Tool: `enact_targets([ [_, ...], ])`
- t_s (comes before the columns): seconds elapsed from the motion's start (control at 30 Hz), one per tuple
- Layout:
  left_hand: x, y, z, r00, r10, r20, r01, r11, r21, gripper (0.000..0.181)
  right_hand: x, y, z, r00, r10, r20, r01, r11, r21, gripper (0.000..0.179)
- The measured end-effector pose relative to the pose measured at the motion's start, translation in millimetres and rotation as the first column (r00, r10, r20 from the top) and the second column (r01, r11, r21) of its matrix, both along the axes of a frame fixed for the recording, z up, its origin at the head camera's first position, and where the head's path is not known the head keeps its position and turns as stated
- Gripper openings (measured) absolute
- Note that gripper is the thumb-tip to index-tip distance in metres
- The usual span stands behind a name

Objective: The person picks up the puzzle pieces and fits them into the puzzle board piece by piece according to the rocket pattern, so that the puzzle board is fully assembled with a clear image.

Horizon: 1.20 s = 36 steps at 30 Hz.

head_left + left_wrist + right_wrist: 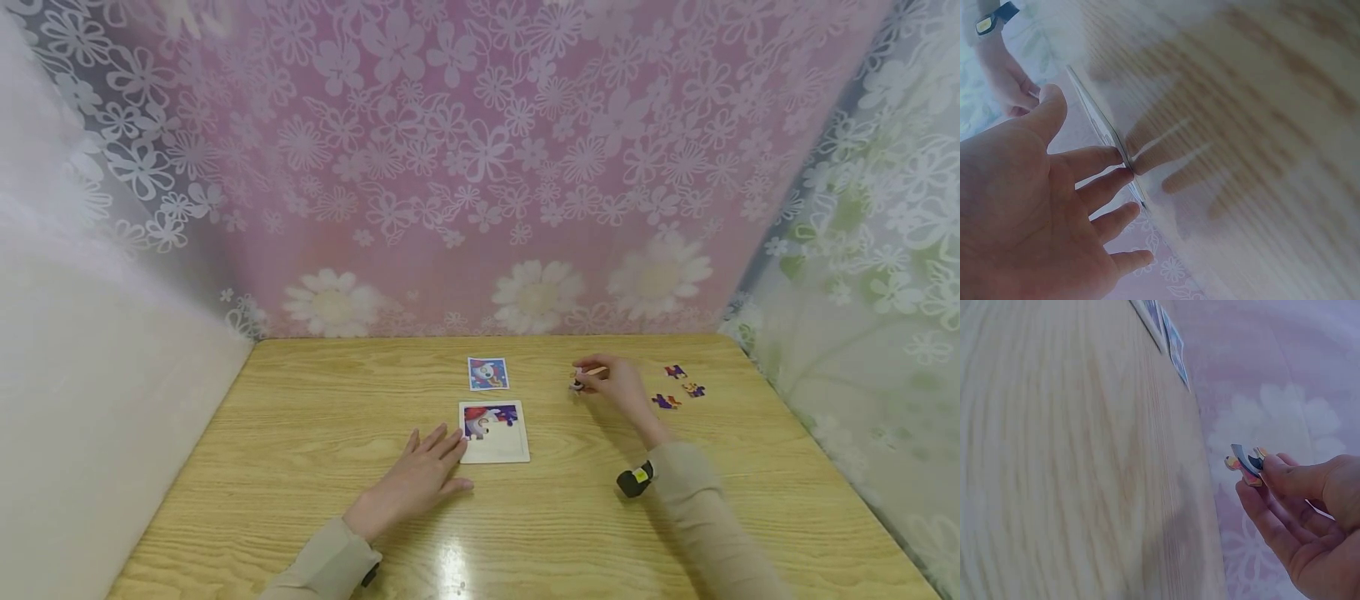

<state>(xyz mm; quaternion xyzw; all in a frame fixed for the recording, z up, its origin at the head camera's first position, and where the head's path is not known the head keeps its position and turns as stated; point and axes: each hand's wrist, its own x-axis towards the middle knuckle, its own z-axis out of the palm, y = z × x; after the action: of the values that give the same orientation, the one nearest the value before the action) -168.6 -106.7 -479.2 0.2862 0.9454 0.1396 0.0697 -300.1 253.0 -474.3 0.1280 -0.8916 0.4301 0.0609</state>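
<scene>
Puzzle piece [1247,466] is pinched in the person's right hand [621,385].

left hand [418,477] touches jigsaw tray [501,451] | right hand [619,387] pinches jigsaw piece [577,386] | picture card [488,374] beyond tray | loose pieces [695,390] far right

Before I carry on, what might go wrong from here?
The right hand pinches a puzzle piece with its fingertips, so it may slip. The left hand only touches the puzzle tray at its left edge, so the tray might slide if pressed. A loose piece lies near the right wrist and could get nudged.
</scene>
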Motion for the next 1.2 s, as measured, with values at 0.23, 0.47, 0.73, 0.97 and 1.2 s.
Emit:
enact_targets([
  [0.23, -1.8, -0.8, -2.3, 1.0, -0.001, -0.006, 0.001, 1.0, -0.008, 0.068, 3.0, -37.5, 1.6, 0.999, 0.032, -0.013, -0.032, 0.999, 0.01, 0.02],
  [0.47, -0.2, 0.6, -0.7, 1.0, -0.005, -0.004, 0.005, 1.0, -0.008, 0.068, 4.4, -69.1, -1.9, 0.997, 0.082, 0.006, -0.082, 0.996, -0.02, 0.017],
  [0.73, 1.2, 1.5, 0.9, 1.0, -0.005, -0.008, 0.005, 1.0, -0.009, 0.068, 15.7, -99.7, -7.4, 0.977, 0.193, 0.091, -0.191, 0.981, -0.035, 0.017],
  [0.97, 3.0, 1.1, 3.2, 1.0, -0.009, -0.017, 0.009, 1.0, 0.006, 0.067, 21.6, -115.8, -13.8, 0.948, 0.28, 0.15, -0.288, 0.957, 0.035, 0.015],
  [1.2, 2.0, 0.3, 0.5, 1.0, -0.01, -0.021, 0.01, 1.0, 0.007, 0.067, 24.9, -126.8, -15.3, 0.945, 0.291, 0.149, -0.315, 0.933, 0.175, 0.014],
])
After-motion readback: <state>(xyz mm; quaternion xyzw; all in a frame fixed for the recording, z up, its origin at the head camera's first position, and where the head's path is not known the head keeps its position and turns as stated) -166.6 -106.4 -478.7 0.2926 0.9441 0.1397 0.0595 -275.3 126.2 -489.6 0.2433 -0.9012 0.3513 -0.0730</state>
